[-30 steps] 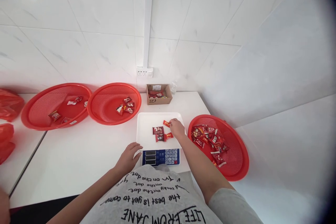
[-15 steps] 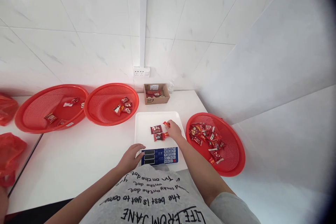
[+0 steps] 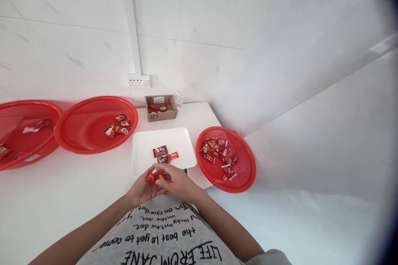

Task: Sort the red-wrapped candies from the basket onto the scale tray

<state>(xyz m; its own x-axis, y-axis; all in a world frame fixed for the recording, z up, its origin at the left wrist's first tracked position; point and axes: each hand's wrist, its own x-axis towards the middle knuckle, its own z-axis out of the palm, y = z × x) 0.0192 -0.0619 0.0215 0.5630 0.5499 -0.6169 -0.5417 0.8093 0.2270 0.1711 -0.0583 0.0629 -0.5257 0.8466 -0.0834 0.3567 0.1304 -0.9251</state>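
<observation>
In front of my body my two hands meet over the near edge of the scale's white tray (image 3: 141, 143). A small red wrapped candy (image 3: 151, 177) lies in the curled fingers of my left hand (image 3: 139, 191). My right hand (image 3: 180, 183) pinches another red wrapped candy (image 3: 160, 175) right beside it. Behind the hands, a dark red packet (image 3: 160, 151), a second packet (image 3: 163, 159) and a bright red candy (image 3: 173, 155) rest on the tray. Most of the scale's blue keypad panel (image 3: 185, 171) is hidden by my hands.
To the right stands a red basket (image 3: 250, 163) with several wrapped candies. A cardboard box (image 3: 164, 116) with packets sits behind the tray. Two more red baskets, a middle one (image 3: 81, 116) and a far-left one (image 3: 37, 159), hold a few packets. A tiled wall with a socket (image 3: 139, 80) rises behind.
My right hand has come back from the tray with a red candy, and my left hand has moved from the keypad to meet it. The view has swung right.
</observation>
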